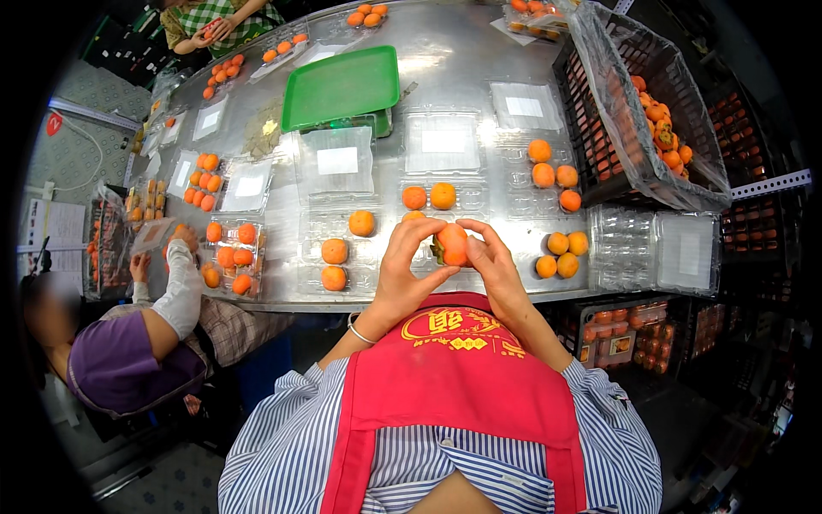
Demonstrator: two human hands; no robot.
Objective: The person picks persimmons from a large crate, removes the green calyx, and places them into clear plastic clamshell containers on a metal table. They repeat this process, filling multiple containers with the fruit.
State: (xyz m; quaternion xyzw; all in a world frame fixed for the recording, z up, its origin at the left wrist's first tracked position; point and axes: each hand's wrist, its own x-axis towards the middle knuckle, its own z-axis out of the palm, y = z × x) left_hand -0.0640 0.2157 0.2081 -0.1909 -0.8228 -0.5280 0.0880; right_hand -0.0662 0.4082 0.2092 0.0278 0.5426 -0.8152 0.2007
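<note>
One orange persimmon (453,245) with a green calyx on its left side is held between my left hand (411,260) and my right hand (498,260), above the table's near edge. Just beyond my fingers, an open clear plastic clamshell (472,199) holds persimmons, one partly hidden by my left hand. To the left, another open clamshell (308,221) has a few persimmons (334,251) in it. At the right, several persimmons (559,243) sit together near the table edge, and further back more lie in a clamshell (517,186).
A plastic-lined black crate (594,128) of persimmons stands at the right, beside empty open clamshells (620,250). A green tray (340,87) lies further back on the metal table (437,64). Co-workers are at the left (135,360) and far left corner (221,26).
</note>
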